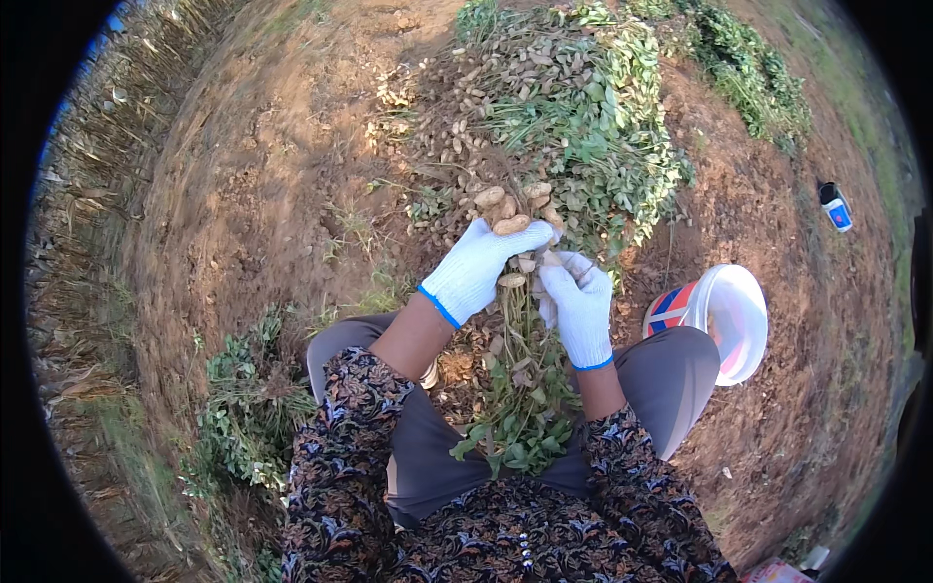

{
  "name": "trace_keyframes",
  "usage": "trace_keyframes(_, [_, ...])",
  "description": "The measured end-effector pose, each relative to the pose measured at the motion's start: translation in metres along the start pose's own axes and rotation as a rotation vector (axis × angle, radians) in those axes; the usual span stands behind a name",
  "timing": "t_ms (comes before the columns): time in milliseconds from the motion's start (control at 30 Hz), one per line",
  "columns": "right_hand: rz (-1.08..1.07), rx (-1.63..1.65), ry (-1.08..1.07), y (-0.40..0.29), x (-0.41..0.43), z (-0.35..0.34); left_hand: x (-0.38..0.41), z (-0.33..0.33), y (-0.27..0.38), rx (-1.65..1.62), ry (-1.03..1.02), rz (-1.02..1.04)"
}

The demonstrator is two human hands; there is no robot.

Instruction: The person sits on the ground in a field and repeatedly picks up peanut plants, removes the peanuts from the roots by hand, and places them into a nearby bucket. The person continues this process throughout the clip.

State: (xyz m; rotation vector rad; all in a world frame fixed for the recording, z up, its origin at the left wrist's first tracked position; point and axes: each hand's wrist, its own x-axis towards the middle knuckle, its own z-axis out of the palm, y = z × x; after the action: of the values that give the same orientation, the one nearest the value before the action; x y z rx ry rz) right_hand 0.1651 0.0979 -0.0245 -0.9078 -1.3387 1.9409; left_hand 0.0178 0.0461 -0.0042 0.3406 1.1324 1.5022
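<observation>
Both of my hands wear white knit gloves with blue cuffs. My left hand (pixel 477 270) is closed around the root end of a peanut plant (pixel 526 408), whose leafy stems hang down between my knees. Peanut pods (pixel 512 224) cluster above and beside its thumb. Close by on the right, my right hand (pixel 579 295) has its fingers bent at the pods and roots just below the left thumb; what lies between its fingertips is partly hidden. Beyond both hands a heap of pulled peanut plants (pixel 583 131) lies on the soil, its pods mostly facing left.
A white plastic bucket (pixel 729 321) leans open beside my right knee. Farther right, a small blue-and-white container (pixel 837 211) lies on reddish soil. More plants (pixel 251 415) lie at the left, another row (pixel 751 73) at the upper right. Dry stalks (pixel 109 146) stand along the left edge.
</observation>
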Motion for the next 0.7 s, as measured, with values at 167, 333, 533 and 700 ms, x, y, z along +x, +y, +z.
trace_keyframes(167, [0.04, 0.017, -0.085, 0.0, -0.032, -0.006, 0.014, -0.017, -0.006, 0.029, 0.139, 0.096])
trace_keyframes(333, [0.071, 0.4, -0.324, 0.018, -0.033, -0.022, 0.016, -0.015, -0.003, -0.038, 0.157, 0.134])
trace_keyframes(533, [0.151, 0.64, -0.198, 0.008, -0.023, -0.014, 0.011, -0.005, -0.008, 0.062, 0.303, 0.096])
trace_keyframes(700, [0.158, 0.487, -0.187, 0.004, -0.024, -0.011, -0.01, 0.018, 0.013, 0.25, 0.397, 0.078])
